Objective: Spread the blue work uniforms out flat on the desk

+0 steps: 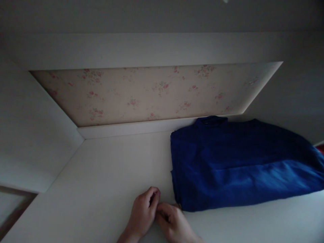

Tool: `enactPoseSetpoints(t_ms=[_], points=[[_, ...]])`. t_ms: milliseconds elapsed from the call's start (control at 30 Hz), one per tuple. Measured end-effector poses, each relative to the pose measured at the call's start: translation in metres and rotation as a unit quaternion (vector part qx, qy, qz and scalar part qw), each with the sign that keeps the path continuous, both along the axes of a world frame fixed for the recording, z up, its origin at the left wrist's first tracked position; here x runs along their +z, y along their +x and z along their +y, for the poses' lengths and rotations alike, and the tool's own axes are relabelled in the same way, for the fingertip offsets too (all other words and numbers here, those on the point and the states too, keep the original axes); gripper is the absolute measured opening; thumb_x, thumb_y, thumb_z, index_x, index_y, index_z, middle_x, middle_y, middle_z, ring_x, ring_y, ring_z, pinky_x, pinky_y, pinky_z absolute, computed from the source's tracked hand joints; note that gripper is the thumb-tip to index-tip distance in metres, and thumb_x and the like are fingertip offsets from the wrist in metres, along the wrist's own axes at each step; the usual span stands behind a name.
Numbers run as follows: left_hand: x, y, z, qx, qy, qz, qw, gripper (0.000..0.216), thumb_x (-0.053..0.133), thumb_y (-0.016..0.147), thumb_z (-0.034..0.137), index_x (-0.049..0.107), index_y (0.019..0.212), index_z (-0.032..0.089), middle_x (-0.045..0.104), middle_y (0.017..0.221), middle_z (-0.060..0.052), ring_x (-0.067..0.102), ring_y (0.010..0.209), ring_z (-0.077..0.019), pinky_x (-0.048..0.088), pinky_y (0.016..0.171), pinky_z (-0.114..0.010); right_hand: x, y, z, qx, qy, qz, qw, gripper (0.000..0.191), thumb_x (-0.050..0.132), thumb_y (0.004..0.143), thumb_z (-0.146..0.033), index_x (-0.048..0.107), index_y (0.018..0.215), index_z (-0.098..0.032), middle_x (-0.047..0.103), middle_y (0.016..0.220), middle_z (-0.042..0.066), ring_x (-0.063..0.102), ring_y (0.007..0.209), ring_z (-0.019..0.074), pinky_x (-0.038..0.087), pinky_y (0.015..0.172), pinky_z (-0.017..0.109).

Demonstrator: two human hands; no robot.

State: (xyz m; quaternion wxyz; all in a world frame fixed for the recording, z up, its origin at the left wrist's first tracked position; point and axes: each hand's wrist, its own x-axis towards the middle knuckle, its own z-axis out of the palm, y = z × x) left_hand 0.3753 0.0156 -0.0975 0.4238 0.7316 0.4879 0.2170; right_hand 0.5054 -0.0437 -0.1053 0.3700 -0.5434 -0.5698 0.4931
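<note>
Hands meet at six o'clock on the white shelf [101, 168]: left hand [143, 212] and right hand [173, 224] curl loosely closed, fingertips touching, gripping nothing visible. Folded blue shirt [238, 165] lies at three o'clock, its near corner just beside the right hand, collar against the floral back panel [141, 94].

Blue garment [243, 165] and red item [321, 147] cut off right.

Deep blue folded garment [240, 165], white shelf [106, 175], cream back panel [152, 94] with seemingly pink floral print.

dim white shelf [106, 168] recess backed by floral wallpaper [152, 91].
</note>
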Motion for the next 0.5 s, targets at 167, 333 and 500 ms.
enactPoseSetpoints(t_ms=[167,333,500], points=[[-0.0003,0.0000,0.0012,-0.004,-0.002,0.000,1.000,0.028,0.040,0.097,0.042,0.060,0.087,0.025,0.067,0.078,0.002,0.063,0.074,-0.0143,0.041,0.071,-0.023,0.0015,0.0006,0.0003,0.005,0.001,-0.002,1.000,0.015,0.049,0.078,-0.017,0.063,0.075,-0.015,0.052,0.063,-0.003,0.044,0.060,0.0110,0.031,0.054,0.021],[0.0013,0.0004,0.0016,-0.003,-0.001,0.002,1.000,0.029,0.039,0.097,0.042,0.060,0.088,0.025,0.068,0.079,0.002,0.063,0.074,-0.0145,0.041,0.072,-0.023,-0.0010,0.0004,0.0004,0.001,0.017,0.008,1.000,0.012,0.048,0.078,-0.016,0.057,0.070,-0.016,0.048,0.062,-0.004,0.042,0.059,0.0099,0.027,0.052,0.021],[0.0009,0.0020,0.0005,-0.002,0.000,0.001,1.000,0.029,0.039,0.096,0.042,0.060,0.087,0.025,0.068,0.080,0.001,0.064,0.076,-0.0154,0.041,0.071,-0.023,-0.0053,0.0007,0.0014,0.004,0.010,0.010,1.000,0.011,0.048,0.078,-0.016,0.057,0.072,-0.016,0.049,0.064,-0.004,0.042,0.060,0.0100,0.027,0.053,0.021]])
